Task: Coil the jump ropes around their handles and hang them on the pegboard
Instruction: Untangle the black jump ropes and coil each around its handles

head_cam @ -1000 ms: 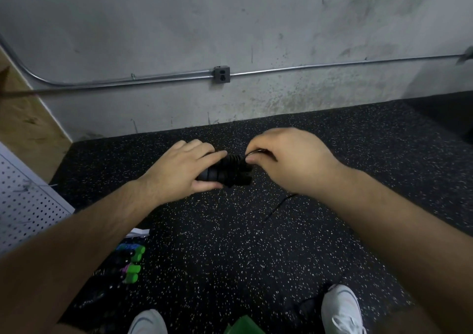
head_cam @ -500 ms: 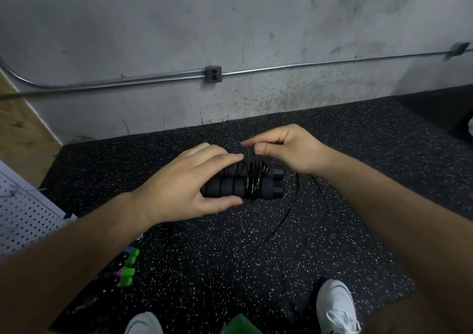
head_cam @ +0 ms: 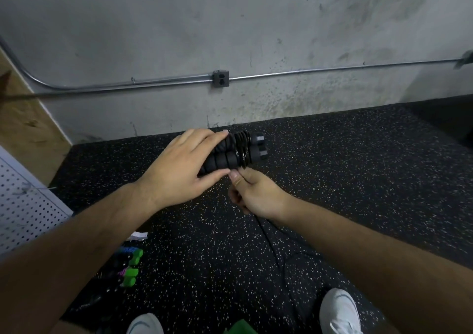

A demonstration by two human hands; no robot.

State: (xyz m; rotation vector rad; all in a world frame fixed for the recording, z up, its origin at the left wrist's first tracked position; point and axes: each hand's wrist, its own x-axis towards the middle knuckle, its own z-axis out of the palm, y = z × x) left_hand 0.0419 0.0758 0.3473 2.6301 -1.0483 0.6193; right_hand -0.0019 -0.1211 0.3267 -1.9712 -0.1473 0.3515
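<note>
My left hand (head_cam: 184, 167) grips a pair of black ribbed jump rope handles (head_cam: 252, 149) held side by side above the floor. Several turns of thin black rope (head_cam: 242, 151) wrap around both handles near their right ends. Just below the handles, my right hand (head_cam: 253, 196) pinches the loose rope between thumb and forefinger. The rest of that rope trails down past my wrist, hard to see against the dark floor. A white pegboard (head_cam: 23, 205) shows at the left edge.
More jump ropes with green and purple handles (head_cam: 129, 267) lie on the black speckled rubber floor (head_cam: 358, 180) at lower left. A concrete wall with a metal conduit and outlet box (head_cam: 220, 78) stands ahead. My white shoes (head_cam: 337, 310) are at the bottom.
My right hand has swung from above the handles down to below them, carrying the rope around. The left hand with the handles has shifted slightly up and away.
</note>
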